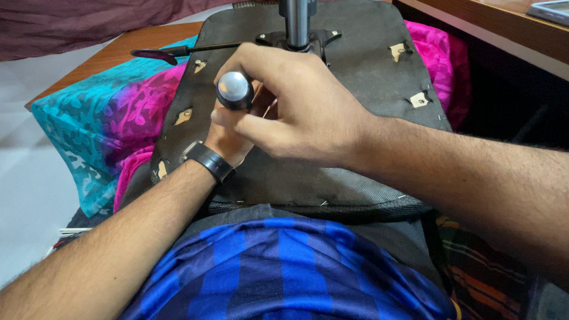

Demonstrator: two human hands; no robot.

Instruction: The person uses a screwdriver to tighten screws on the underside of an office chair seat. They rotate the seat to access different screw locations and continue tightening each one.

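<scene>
At six o'clock we note a blue checked shirt (284, 266). Both hands, left (228, 139) and right (296, 106), are clamped together on a black tool handle (235, 90) over the upturned chair seat (355, 71); the pink-and-teal cloth (95, 118) lies at nine o'clock.

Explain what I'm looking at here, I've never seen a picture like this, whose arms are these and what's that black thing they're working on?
This is a single picture from a camera worn on a person's head, looking down, so both arms are that person's own. In front of them lies the underside of an office chair seat, turned bottom up: a dark fabric-covered panel with small cut-outs showing the fixing points. At the top, the metal column and a black lever stick out from the seat mechanism. The seat rests on a bright pink and turquoise cloth. The right hand and left hand are wrapped together around a tool with a black handle and rounded silver end, probably a screwdriver. The left wrist wears a black band.
</scene>
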